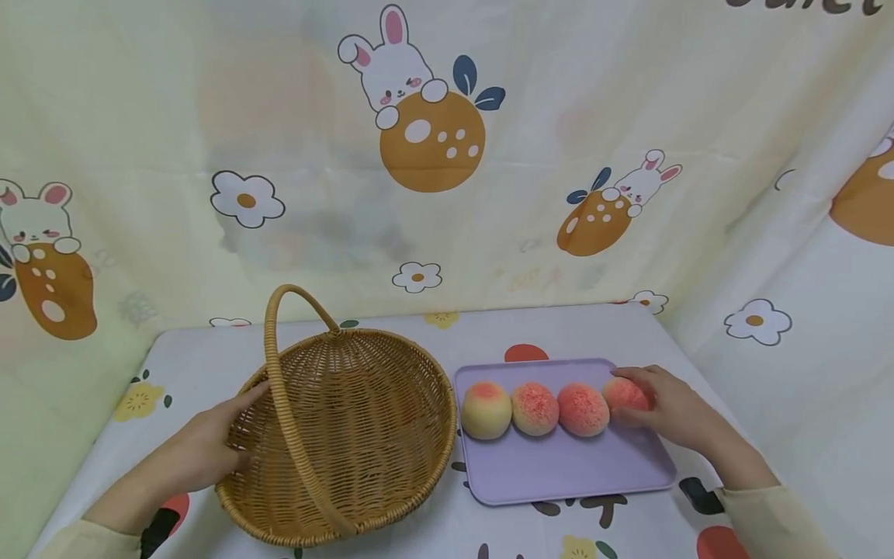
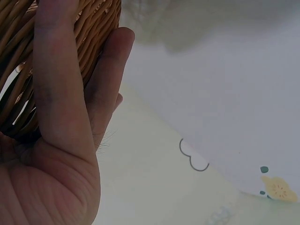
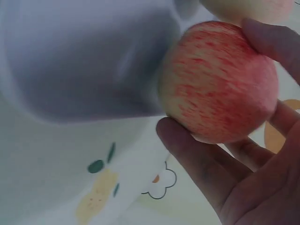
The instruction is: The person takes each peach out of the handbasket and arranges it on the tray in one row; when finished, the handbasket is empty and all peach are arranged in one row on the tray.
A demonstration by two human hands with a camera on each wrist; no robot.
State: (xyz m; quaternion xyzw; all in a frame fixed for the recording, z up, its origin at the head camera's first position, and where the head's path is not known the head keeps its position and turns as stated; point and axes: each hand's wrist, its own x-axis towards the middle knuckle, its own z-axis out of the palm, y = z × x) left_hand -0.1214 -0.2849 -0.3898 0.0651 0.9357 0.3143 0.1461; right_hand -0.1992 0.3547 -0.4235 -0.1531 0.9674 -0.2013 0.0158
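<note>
Four would be too exact, so several pink and yellow peaches stand in a row on a lilac tray (image 1: 559,470). My right hand (image 1: 673,407) holds the rightmost peach (image 1: 626,394) at the tray's right side. In the right wrist view, fingers and thumb lie around this red-streaked peach (image 3: 220,84). The leftmost peach (image 1: 486,411) is mostly yellow with a red top. A brown wicker basket (image 1: 377,419) with a tall arched handle tilts its mouth toward me. My left hand (image 1: 199,446) grips the basket's left side, and woven wall (image 2: 101,33) shows between its fingers.
The table wears a white printed cloth (image 1: 230,349) with fruit and flower patterns. Behind it hangs a pale curtain (image 1: 524,217) with rabbit prints, and it continues along both sides. The basket stands just left of the tray.
</note>
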